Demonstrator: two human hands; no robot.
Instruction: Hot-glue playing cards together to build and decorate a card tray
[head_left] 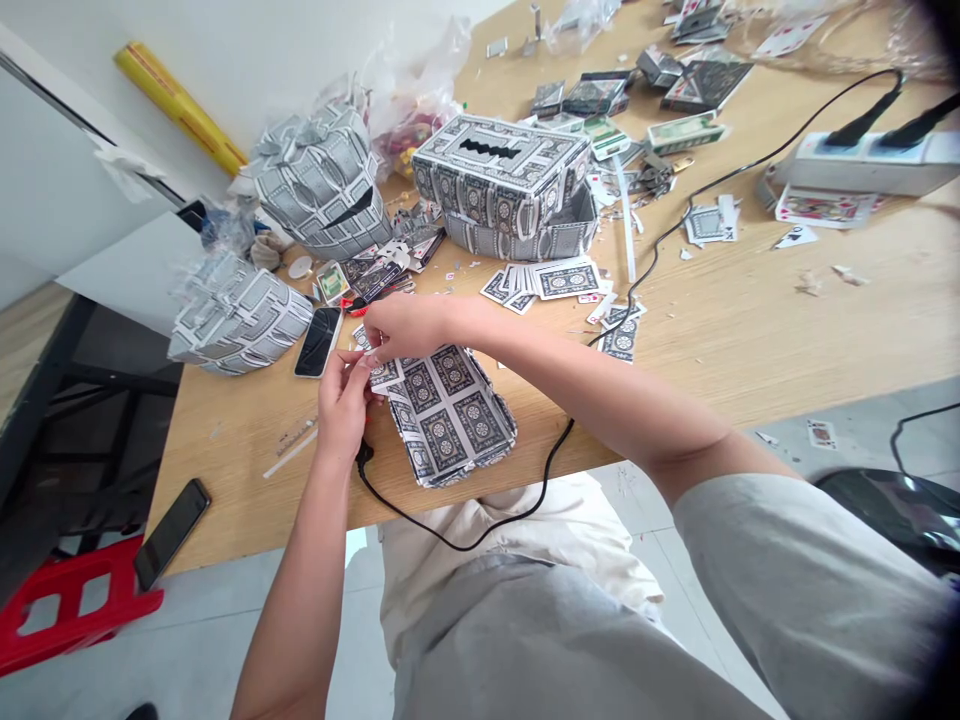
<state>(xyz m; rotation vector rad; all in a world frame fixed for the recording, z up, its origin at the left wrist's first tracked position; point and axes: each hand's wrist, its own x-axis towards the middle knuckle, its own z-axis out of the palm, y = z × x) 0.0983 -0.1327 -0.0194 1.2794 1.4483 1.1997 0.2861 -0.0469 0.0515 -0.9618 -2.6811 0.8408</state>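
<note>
Before you, at the near edge of the light wooden table [697, 330], lies a black-and-white rectangular piece built from playing cards [452, 420], its ornate card backs set in a white-bordered grid, its sides uneven. Your left hand [344, 402] pinches a white-edged patterned card [385, 376] at its far-left corner, fingers nearly closed; your right hand [405, 327] curls in there, though its grip is unclear. A thin black cable [465, 547] loops over the table edge beside you; a white-edged smartphone [319, 342] and a grey woven card basket [238, 315] sit leftward.
</note>
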